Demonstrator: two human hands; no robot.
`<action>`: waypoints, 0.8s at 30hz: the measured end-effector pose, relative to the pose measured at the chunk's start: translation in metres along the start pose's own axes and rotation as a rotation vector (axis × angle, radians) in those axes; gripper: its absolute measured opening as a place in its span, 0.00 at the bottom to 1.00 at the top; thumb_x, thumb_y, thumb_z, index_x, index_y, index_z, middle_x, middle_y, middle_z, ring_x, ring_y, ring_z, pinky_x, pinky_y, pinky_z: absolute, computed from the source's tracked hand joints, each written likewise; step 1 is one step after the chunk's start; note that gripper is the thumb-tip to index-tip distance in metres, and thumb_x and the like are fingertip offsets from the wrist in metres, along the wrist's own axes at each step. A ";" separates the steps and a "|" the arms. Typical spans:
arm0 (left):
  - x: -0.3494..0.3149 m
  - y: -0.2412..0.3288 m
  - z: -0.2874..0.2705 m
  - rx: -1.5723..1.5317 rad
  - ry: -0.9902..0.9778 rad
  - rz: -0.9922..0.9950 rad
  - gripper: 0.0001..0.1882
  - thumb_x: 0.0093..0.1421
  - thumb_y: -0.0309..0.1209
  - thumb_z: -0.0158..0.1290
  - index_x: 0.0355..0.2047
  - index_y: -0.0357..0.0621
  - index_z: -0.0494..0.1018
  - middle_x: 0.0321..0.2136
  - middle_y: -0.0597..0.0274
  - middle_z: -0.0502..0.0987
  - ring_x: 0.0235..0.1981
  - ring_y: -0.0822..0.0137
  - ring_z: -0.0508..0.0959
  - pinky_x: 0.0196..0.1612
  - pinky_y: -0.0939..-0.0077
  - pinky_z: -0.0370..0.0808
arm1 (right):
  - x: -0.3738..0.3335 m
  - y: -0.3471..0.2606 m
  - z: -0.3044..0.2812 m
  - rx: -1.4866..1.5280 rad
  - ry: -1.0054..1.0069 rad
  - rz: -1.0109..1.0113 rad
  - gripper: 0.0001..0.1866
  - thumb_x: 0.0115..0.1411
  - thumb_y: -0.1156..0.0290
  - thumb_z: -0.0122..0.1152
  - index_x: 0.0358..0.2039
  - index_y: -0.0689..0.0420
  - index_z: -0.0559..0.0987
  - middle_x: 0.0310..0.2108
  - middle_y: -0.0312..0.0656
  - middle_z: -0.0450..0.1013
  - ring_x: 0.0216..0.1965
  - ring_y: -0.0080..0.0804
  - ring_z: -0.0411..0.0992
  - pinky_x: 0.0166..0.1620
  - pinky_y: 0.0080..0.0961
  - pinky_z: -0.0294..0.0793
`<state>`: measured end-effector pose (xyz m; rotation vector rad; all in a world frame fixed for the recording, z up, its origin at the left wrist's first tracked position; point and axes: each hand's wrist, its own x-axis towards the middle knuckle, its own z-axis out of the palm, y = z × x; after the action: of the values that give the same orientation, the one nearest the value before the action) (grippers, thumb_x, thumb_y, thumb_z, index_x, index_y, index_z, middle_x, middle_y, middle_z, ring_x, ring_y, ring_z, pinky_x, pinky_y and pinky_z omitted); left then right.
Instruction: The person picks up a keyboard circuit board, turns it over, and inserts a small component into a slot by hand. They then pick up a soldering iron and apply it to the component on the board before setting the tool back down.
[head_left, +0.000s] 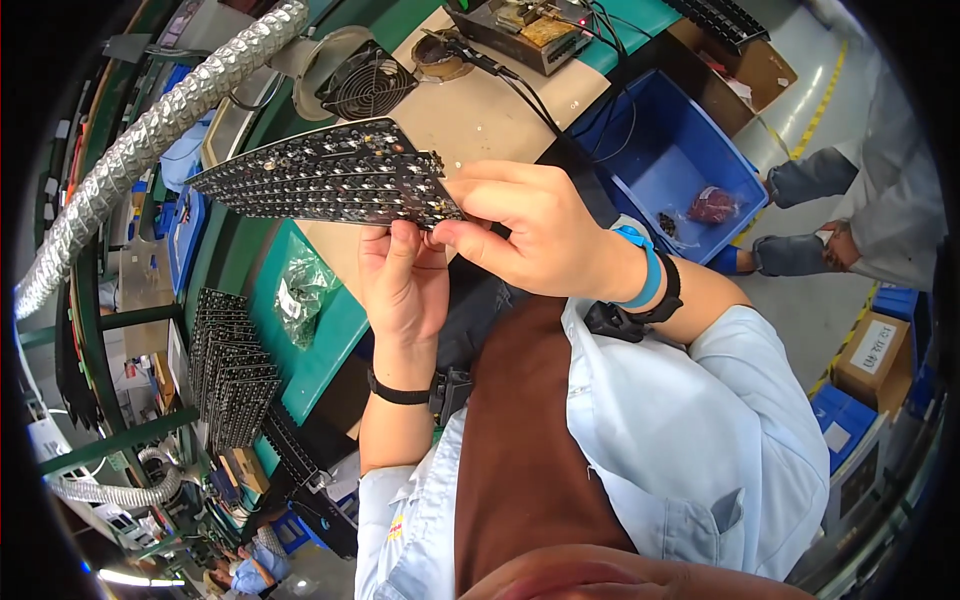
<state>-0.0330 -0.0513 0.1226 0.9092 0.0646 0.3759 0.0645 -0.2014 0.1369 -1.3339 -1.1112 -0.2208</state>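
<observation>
A wide black circuit board panel (pixel 330 178), with rows of small silvery parts, is held up tilted above the workbench. My left hand (pixel 405 275) grips its lower edge, thumb on the face towards me and the other fingers behind. At the panel's right end my right hand (pixel 535 220) is closed, its thumb and fingers pinching the edge by a small corner part. Some of the right fingertips are hidden behind the panel. A clear bag of small parts (pixel 302 290) lies on the green mat (pixel 345 325) below the panel.
Stacked similar panels (pixel 230 370) stand at the left. A silver flexible duct (pixel 165 130) and a black fan (pixel 370 82) are beyond the panel. A soldering device (pixel 525 35) with cables sits at the back. At the right are a blue bin (pixel 690 130) and another person (pixel 880 190).
</observation>
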 end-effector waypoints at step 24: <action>-0.002 0.016 -0.047 0.238 0.000 -0.087 0.18 0.68 0.36 0.51 0.53 0.37 0.69 0.44 0.60 0.75 0.40 0.70 0.74 0.44 0.78 0.72 | -0.015 0.011 -0.032 0.134 0.051 0.282 0.08 0.64 0.78 0.56 0.28 0.68 0.77 0.24 0.42 0.72 0.23 0.26 0.76 0.25 0.20 0.74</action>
<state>-0.0497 -0.0078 0.1064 1.1377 0.1510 0.2907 0.0806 -0.2319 0.1236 -1.3395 -0.8675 0.0270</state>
